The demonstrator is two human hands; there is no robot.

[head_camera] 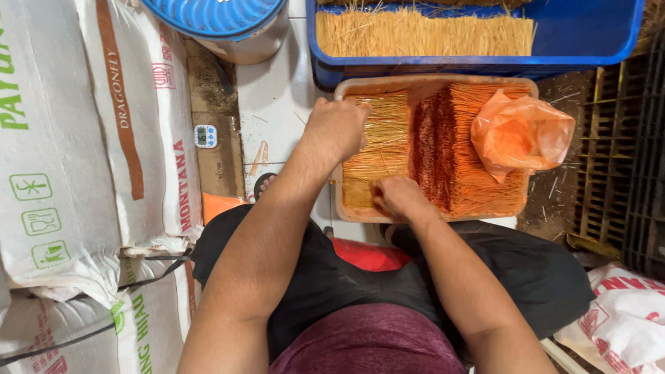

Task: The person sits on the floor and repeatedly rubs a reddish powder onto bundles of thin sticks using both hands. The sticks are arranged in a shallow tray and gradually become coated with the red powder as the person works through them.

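Observation:
An orange tray (346, 213) in front of me holds a pile of thin pale bamboo sticks (383, 147) on its left side and reddish-orange coated sticks (450, 166) on its right. My left hand (336, 128) rests on the far left end of the pale sticks, fingers curled over them. My right hand (396, 197) presses down on the near end of the same pile, beside the coated sticks. An orange plastic bag (521, 135) sits on top of the coated sticks at the tray's right.
A blue crate (589, 34) with more pale sticks (422, 33) stands beyond the tray. White sacks (83, 138) are stacked at the left. A blue round lid (215, 14) is at the top, a small timer (206, 136) on the floor, black crates (637, 159) at the right.

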